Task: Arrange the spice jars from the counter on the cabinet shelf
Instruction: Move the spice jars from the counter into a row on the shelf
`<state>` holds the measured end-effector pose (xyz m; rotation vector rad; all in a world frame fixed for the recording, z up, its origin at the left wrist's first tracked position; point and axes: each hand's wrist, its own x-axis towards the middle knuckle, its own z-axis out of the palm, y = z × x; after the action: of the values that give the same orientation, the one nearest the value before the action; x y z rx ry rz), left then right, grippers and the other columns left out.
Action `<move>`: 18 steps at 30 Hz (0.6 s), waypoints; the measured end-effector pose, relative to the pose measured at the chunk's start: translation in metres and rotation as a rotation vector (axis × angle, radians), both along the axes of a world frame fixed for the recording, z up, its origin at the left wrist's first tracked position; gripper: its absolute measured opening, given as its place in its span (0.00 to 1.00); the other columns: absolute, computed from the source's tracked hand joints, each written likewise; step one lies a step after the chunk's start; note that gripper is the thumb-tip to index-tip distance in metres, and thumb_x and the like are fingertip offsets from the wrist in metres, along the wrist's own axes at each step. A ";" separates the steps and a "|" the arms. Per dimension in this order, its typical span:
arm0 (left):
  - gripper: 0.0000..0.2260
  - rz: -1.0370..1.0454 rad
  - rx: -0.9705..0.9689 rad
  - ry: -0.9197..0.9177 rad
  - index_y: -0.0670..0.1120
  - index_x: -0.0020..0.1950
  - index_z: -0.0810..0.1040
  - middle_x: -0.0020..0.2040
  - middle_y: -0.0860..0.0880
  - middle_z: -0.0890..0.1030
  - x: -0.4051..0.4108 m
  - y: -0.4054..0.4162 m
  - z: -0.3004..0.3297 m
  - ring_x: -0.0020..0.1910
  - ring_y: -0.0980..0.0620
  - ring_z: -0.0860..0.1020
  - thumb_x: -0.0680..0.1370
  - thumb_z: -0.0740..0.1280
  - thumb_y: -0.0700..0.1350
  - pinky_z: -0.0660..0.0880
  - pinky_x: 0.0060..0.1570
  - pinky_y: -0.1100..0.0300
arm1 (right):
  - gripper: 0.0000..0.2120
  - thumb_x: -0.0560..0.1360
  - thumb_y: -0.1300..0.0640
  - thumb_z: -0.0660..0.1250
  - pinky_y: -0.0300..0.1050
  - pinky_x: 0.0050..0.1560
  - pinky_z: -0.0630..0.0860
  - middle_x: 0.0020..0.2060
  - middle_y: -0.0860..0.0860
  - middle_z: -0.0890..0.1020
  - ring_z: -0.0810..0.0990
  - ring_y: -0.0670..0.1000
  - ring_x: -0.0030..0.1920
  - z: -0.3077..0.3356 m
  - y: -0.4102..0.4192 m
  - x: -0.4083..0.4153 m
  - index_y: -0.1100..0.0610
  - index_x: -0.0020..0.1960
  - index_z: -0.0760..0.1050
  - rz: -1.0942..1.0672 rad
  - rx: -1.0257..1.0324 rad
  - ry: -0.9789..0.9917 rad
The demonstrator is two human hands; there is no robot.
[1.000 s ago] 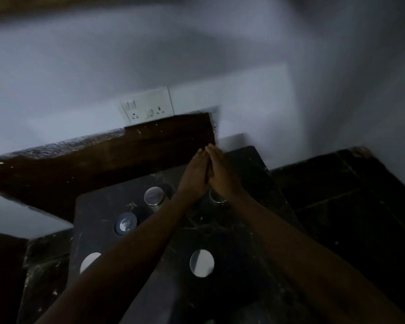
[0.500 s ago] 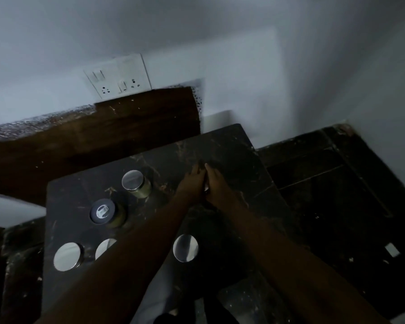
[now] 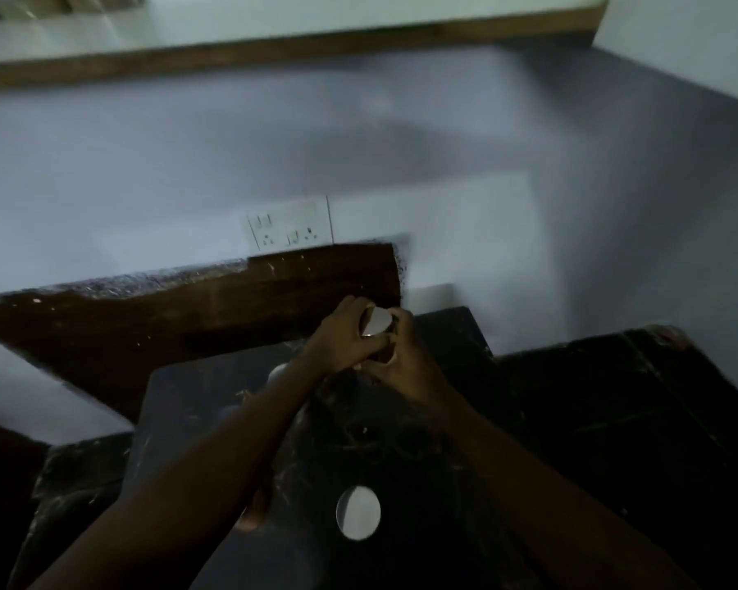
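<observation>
Both my left hand and right hand grip the spice jar near the bench's far edge, cabinet shelf overhead.

Bare forearms, no visible sleeves

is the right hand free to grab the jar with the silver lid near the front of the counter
Probably not yet. The right hand and left hand both grip a raised jar. The front jar stands uncovered between the forearms, reachable once a hand is freed.

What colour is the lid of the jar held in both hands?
Shiny silver, metallic: the lid catches the light between the left hand and right hand, head view.
</observation>
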<state>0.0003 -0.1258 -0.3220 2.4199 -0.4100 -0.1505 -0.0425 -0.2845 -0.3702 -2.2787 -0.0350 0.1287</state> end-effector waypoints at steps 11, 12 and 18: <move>0.22 -0.163 -0.511 -0.241 0.47 0.73 0.76 0.70 0.47 0.80 0.004 0.063 0.249 0.69 0.45 0.78 0.80 0.63 0.33 0.76 0.68 0.48 | 0.34 0.70 0.46 0.79 0.46 0.63 0.80 0.65 0.43 0.81 0.82 0.45 0.63 0.238 0.015 0.055 0.45 0.72 0.69 0.248 0.575 -0.519; 0.21 -0.174 -0.518 -0.284 0.48 0.73 0.76 0.70 0.48 0.79 0.003 0.068 0.266 0.69 0.45 0.78 0.81 0.64 0.34 0.76 0.68 0.47 | 0.34 0.71 0.48 0.79 0.47 0.64 0.80 0.65 0.45 0.81 0.82 0.46 0.64 0.256 0.018 0.057 0.47 0.72 0.69 0.265 0.591 -0.550; 0.20 -0.173 -0.538 -0.546 0.50 0.72 0.76 0.73 0.51 0.76 0.001 0.092 0.349 0.71 0.48 0.77 0.81 0.69 0.40 0.82 0.58 0.56 | 0.25 0.77 0.53 0.73 0.48 0.62 0.80 0.66 0.50 0.80 0.80 0.50 0.66 0.352 0.042 0.073 0.54 0.72 0.70 0.361 0.586 -0.713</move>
<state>0.0009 -0.0339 0.0272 1.8604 -0.7899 0.4975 0.0304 -0.2423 -0.0187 -1.6099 -0.7544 -0.4553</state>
